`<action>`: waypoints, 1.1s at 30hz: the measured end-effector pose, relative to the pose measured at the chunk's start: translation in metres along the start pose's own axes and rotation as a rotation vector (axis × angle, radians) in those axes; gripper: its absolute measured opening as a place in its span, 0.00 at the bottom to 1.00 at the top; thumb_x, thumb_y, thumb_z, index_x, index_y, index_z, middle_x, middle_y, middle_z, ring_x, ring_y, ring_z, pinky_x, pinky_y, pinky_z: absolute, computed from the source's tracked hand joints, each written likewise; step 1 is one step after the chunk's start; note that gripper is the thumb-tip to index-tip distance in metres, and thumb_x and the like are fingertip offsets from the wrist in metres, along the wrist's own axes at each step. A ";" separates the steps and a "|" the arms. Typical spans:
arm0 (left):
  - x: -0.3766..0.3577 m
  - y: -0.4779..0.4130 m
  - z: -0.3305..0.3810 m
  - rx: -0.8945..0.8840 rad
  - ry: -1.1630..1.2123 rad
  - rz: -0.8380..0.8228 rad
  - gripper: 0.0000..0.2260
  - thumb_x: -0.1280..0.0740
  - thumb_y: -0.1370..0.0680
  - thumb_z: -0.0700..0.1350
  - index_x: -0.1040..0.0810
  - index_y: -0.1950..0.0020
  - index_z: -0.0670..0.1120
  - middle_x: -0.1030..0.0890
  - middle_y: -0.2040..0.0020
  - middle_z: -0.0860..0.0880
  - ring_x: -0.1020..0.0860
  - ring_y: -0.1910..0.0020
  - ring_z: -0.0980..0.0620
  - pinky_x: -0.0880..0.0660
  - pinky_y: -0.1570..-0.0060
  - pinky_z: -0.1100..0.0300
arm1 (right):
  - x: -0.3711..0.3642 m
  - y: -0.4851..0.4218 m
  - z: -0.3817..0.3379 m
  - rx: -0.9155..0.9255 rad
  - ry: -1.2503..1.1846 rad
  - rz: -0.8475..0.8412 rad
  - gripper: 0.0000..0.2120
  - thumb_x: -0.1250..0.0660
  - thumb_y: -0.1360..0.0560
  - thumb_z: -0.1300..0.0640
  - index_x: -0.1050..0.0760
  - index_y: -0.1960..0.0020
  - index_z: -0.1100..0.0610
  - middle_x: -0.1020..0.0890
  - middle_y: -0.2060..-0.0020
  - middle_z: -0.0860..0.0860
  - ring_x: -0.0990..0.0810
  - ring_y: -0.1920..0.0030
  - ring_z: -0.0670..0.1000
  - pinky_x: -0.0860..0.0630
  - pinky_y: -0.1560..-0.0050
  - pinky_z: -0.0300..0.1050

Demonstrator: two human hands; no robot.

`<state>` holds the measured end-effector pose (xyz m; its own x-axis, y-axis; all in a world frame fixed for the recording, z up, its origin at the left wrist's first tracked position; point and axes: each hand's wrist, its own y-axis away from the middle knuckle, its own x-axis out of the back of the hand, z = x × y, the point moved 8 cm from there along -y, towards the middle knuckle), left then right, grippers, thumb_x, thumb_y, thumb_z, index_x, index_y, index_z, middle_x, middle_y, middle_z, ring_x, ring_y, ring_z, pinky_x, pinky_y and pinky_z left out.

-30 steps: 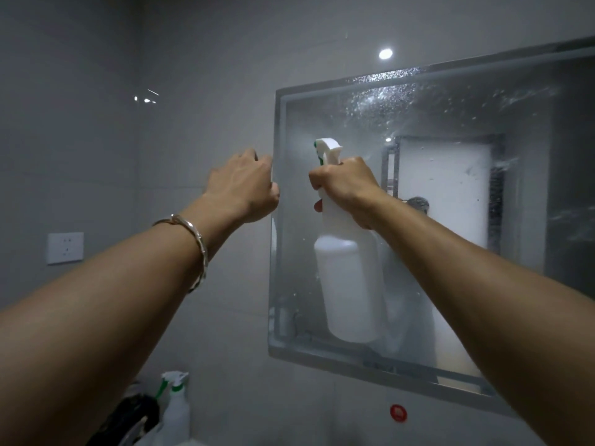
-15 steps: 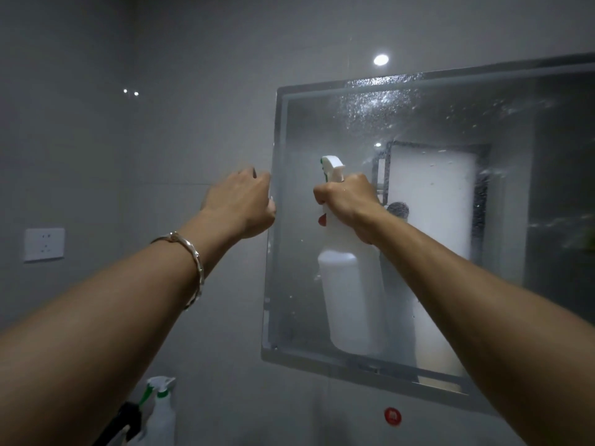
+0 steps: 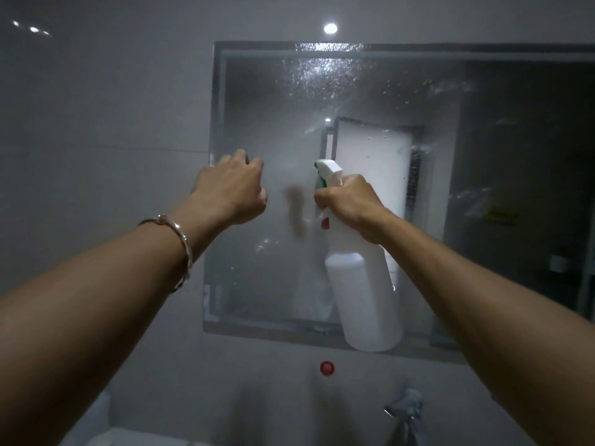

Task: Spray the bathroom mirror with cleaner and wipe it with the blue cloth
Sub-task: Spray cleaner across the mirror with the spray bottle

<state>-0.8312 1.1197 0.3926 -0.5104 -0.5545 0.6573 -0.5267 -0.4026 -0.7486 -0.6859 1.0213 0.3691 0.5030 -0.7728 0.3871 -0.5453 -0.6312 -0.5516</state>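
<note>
The bathroom mirror (image 3: pixel 257 107) hangs on the grey wall straight ahead, with spray droplets across its upper part (image 3: pixel 322 75). My right hand (image 3: pixel 351 204) grips the neck of a white spray bottle (image 3: pixel 363 300) with a green and white nozzle, held upright close to the glass. My left hand (image 3: pixel 230 188), a silver bangle on its wrist, is raised in front of the mirror's left side with the fingers curled and nothing visible in it. No blue cloth is in view.
Below the mirror a red round sticker (image 3: pixel 326 368) marks the wall. A chrome tap (image 3: pixel 405 407) stands at the lower right, and a pale basin edge (image 3: pixel 145 439) shows at the bottom. The mirror reflects a bright doorway.
The view has swung left to right, so the mirror sits more central. My left hand has shifted from the mirror's left edge onto the glass area. The bottles at lower left have left view.
</note>
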 end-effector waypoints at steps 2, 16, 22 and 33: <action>-0.003 -0.001 0.018 -0.019 0.007 -0.005 0.21 0.41 0.23 0.50 0.34 0.31 0.45 0.31 0.35 0.41 0.29 0.40 0.41 0.28 0.47 0.46 | 0.019 0.003 0.007 -0.002 0.006 0.033 0.02 0.33 0.31 0.62 0.24 0.59 0.60 0.20 0.64 0.56 0.20 0.74 0.51 0.23 0.75 0.41; -0.007 -0.015 0.152 -0.154 0.136 -0.003 0.20 0.43 0.22 0.49 0.34 0.32 0.45 0.31 0.36 0.42 0.30 0.38 0.41 0.30 0.48 0.50 | 0.142 0.028 0.051 -0.081 0.171 0.248 0.04 0.33 0.33 0.60 0.26 0.66 0.55 0.21 0.71 0.50 0.17 0.71 0.53 0.20 0.67 0.46; -0.009 -0.020 0.190 -0.181 0.166 -0.011 0.19 0.42 0.23 0.49 0.33 0.33 0.46 0.31 0.36 0.43 0.30 0.38 0.42 0.30 0.48 0.50 | 0.179 0.035 0.069 -0.078 0.243 0.278 0.05 0.31 0.33 0.56 0.24 0.66 0.56 0.20 0.70 0.52 0.19 0.74 0.50 0.18 0.64 0.54; 0.003 -0.031 0.258 -0.246 0.181 0.035 0.17 0.43 0.23 0.49 0.32 0.36 0.45 0.30 0.38 0.43 0.30 0.41 0.42 0.32 0.55 0.52 | 0.257 0.045 0.073 -0.027 0.315 0.402 0.05 0.33 0.29 0.59 0.28 0.63 0.54 0.22 0.66 0.51 0.19 0.69 0.49 0.18 0.57 0.56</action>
<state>-0.6409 0.9424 0.3952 -0.6324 -0.4175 0.6525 -0.6439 -0.1850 -0.7424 -0.5320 0.7989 0.3897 0.0254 -0.9348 0.3544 -0.6732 -0.2780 -0.6852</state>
